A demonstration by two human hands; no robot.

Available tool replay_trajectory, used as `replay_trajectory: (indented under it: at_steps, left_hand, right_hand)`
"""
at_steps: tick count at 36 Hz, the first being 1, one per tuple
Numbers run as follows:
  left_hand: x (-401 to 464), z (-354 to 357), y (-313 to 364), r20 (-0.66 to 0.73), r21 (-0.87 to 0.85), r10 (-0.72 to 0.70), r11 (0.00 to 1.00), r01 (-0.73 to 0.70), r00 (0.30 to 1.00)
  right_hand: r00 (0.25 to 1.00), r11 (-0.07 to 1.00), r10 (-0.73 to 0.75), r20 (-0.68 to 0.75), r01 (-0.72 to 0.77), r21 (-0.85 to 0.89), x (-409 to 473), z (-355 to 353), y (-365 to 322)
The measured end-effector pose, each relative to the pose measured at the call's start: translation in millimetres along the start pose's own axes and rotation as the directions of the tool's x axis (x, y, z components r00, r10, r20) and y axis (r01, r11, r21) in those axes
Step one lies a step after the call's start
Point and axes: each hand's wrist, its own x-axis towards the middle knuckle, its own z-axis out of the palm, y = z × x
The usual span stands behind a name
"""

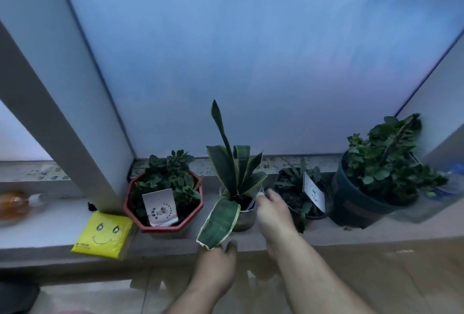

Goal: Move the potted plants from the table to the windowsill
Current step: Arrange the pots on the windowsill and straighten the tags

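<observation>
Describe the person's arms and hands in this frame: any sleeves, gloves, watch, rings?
Both forearms are bare as far as the frame shows: no sleeves in view. The left hand and right hand wear no gloves. No watch, bracelet or ring is visible on either wrist or on the fingers that show, though the dim, slightly blurred image could hide something small. No markings visible.

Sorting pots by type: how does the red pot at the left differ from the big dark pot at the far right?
The red pot is octagonal and shallow; the dark pot is round and deeper. The red pot stands level, while the dark pot looks tilted. A white card stands in the red pot; none shows in the dark pot. Both hold leafy green plants and stand on the windowsill.
</observation>
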Motion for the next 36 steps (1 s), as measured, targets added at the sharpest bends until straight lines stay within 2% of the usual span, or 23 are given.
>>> replay_trajectory:
  at_steps: [6, 9, 15, 19, 27, 32, 36]
  left_hand:
    - [2, 3, 11, -0.037, -0.1, 0.078, 0.992, -0.082, 0.996]
    - [3, -3, 14, -0.021, -0.112, 0.1, 0.988, -0.101, 0.995]
    - [7, -4, 23, -0.06, -0.445, 0.18, 0.876, -0.187, 0.982]
    - [7, 0, 30, -0.175, -0.458, 0.096, 0.873, -0.167, 0.98]
    - [12, -1, 35, -0.072, -0.523, 0.212, 0.824, -0.218, 0.975]
    - [17, -7, 33, -0.062, -0.528, 0.19, 0.827, -0.194, 0.98]
    - [23, -1, 30, -0.152, -0.529, 0.096, 0.833, -0.163, 0.984]
  right_hand:
    - [0.999, 0.99, 0.013, 0.033, -0.017, 0.139, 9, -1, 1]
    - [1.0, 0.99, 0.006, 0.011, -0.007, 0.137, 9, -3, 3]
    - [0.998, 0.999, -0.004, -0.069, 0.006, 0.031, 11, -6, 19]
    - [0.999, 0.997, 0.002, -0.032, 0.001, 0.077, 14, -1, 19]
    - [0.998, 1.0, 0.0, -0.063, 0.0, 0.002, 15, 2, 24]
    - [0.999, 0.998, 0.003, -0.043, -0.005, -0.056, 14, 4, 24]
    - [0.999, 0.999, 0.026, -0.019, -0.027, -0.025, 10, 2, 20]
